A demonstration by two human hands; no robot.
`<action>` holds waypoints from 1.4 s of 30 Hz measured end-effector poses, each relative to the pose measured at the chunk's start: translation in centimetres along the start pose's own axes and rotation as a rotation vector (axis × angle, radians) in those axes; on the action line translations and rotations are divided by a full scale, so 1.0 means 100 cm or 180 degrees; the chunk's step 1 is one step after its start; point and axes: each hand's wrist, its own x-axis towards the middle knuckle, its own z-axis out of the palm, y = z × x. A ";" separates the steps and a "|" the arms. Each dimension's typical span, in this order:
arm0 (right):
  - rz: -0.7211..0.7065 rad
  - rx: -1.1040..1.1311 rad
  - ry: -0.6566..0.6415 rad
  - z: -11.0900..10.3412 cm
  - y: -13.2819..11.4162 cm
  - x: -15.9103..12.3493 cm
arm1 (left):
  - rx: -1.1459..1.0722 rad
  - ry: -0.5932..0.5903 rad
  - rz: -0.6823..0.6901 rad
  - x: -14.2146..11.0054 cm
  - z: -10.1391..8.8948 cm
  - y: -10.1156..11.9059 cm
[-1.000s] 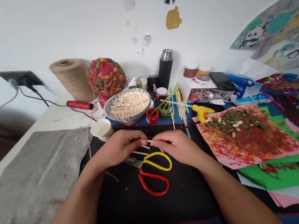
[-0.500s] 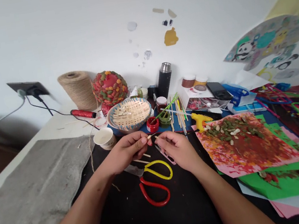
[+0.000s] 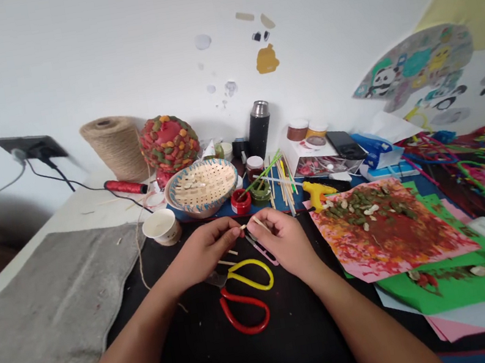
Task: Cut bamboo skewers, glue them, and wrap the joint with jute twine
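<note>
My left hand [image 3: 213,245] is closed, pinching a small pale piece [image 3: 243,227] between thumb and forefinger, seemingly a bit of wooden stick. Across a small gap, my right hand [image 3: 283,240] is closed on a short wooden stick [image 3: 259,224] that slants out past its thumb. Beneath the hands lies a slim pink-handled tool [image 3: 266,253], perhaps a craft knife, with its far end partly hidden. Scissors [image 3: 250,313] with one yellow and one red handle rest on the black mat [image 3: 296,333], their blades partly behind my left hand. Cut stick pieces [image 3: 227,263] lie beside them.
A paper cup [image 3: 161,227], a woven basket [image 3: 203,186], paint jars [image 3: 241,201] and a bundle of sticks [image 3: 286,180] stand behind my hands. To the right are a yellow glue gun [image 3: 318,193] and painted paper [image 3: 390,231]; a grey cloth [image 3: 55,312] covers the left.
My hands have drawn slightly apart, separating the small piece from the stick. The stick now shows longer in my right hand. The pink tool has come into view below. The view has shifted.
</note>
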 end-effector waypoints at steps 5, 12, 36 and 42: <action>-0.0199 -0.0379 0.0104 0.002 0.005 -0.001 | 0.0571 0.0187 0.0221 0.001 0.001 0.001; -0.0273 -0.0713 0.0104 0.003 0.012 0.000 | 0.1692 0.0467 0.0455 0.001 0.009 -0.005; -0.0221 -0.0750 -0.0213 0.010 0.021 0.004 | -0.0389 0.1459 0.0589 0.002 -0.011 -0.009; -0.0265 -0.1183 -0.0621 0.019 0.007 0.005 | -0.0976 0.1960 0.0835 -0.004 -0.023 -0.007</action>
